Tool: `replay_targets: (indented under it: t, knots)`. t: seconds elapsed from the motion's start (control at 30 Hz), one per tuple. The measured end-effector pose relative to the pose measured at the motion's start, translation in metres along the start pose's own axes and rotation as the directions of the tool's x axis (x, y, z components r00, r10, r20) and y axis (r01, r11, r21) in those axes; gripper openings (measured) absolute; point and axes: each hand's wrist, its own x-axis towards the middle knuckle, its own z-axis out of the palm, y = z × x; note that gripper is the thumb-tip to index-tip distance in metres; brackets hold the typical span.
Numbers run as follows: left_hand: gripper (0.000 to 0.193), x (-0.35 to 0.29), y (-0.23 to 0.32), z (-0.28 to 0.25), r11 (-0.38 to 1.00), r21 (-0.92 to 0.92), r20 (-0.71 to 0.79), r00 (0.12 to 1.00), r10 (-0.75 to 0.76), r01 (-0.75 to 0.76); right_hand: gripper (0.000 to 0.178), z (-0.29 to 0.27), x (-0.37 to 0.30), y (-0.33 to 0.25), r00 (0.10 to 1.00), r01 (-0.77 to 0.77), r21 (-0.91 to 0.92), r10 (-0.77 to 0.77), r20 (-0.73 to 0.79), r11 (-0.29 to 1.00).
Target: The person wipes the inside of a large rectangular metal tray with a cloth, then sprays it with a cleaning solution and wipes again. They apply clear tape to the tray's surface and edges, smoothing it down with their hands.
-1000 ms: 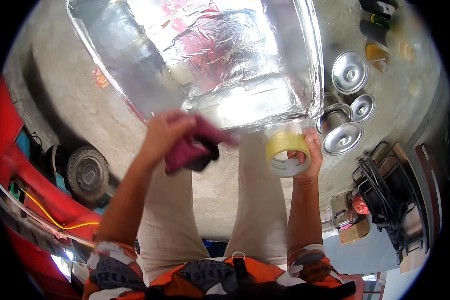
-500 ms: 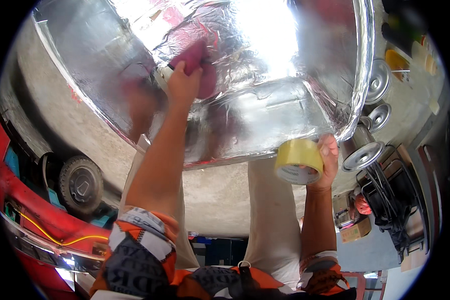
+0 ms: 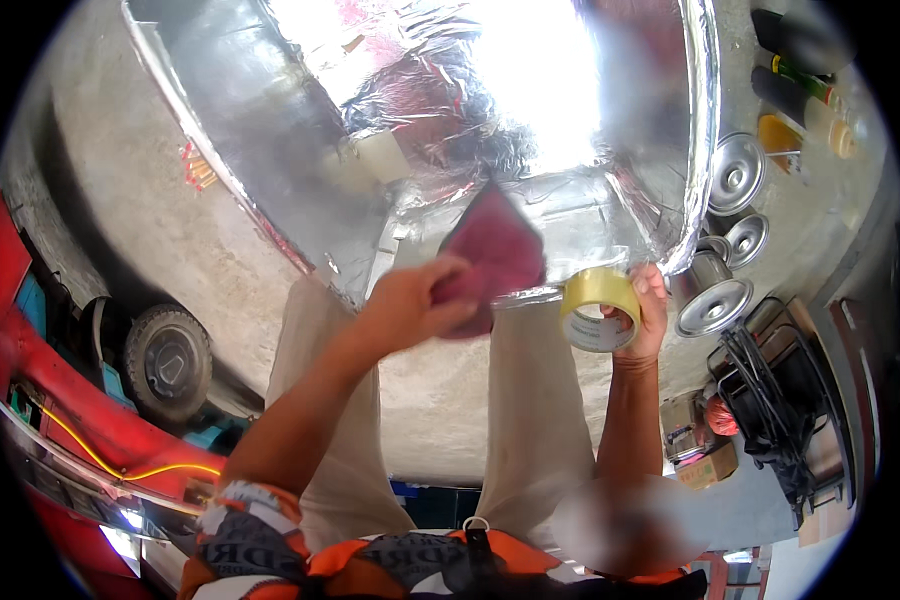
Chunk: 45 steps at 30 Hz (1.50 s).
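Note:
My left hand (image 3: 410, 308) grips a dark red piece of cloth (image 3: 495, 250), slightly blurred, over the near rim of a large foil-lined box (image 3: 300, 130). My right hand (image 3: 650, 305) has its fingers through and around a roll of clear yellowish packing tape (image 3: 602, 312), beside the box's near right corner. Crinkled silver foil covers the inside of the box, and strong glare washes out part of it. A pale square patch (image 3: 380, 157) lies on the foil toward the left.
Metal stools (image 3: 738, 172) stand to the right of the box, with folded black chairs (image 3: 780, 390) nearer me. A cardboard box (image 3: 710, 466) sits beside them. At the left is a red vehicle with a black wheel (image 3: 168, 362). Thin red sticks (image 3: 198, 168) lie on the concrete floor.
My left hand has drawn the cloth from inside the box toward me and to the right. The pale patch now shows uncovered. The tape roll stays in my right hand, nearly still.

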Motion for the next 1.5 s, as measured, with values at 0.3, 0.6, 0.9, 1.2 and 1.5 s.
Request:
replay_targets:
  t: [0.3,0.6,0.9,1.2,1.5]
  knots:
    - [0.043,-0.114,-0.070,0.020,0.795,0.006,0.141,0.787,-0.601,0.606,0.014,-0.013,-0.039,0.003,0.989,-0.136,0.095,0.129,0.071,0.986]
    - [0.047,-0.058,-0.127,-0.028,0.846,-0.163,-0.283,0.798,-0.533,0.507,0.008,-0.009,-0.059,0.016,0.981,-0.193,0.097,0.191,0.024,0.976]
    - [0.044,-0.106,-0.024,-0.026,0.881,0.152,-0.501,0.803,-0.322,0.448,0.003,0.026,-0.072,-0.009,0.990,-0.125,0.033,0.123,0.069,0.992]
    - [0.048,-0.206,0.147,-0.113,0.783,0.472,-0.664,0.748,0.014,0.405,0.013,0.076,-0.088,-0.049,0.915,-0.196,0.186,0.112,0.387,0.963]
    - [0.069,-0.160,0.192,-0.042,0.887,0.462,-0.587,0.747,0.312,-0.008,0.012,0.023,-0.085,-0.069,0.969,-0.212,0.332,0.153,0.195,0.919]
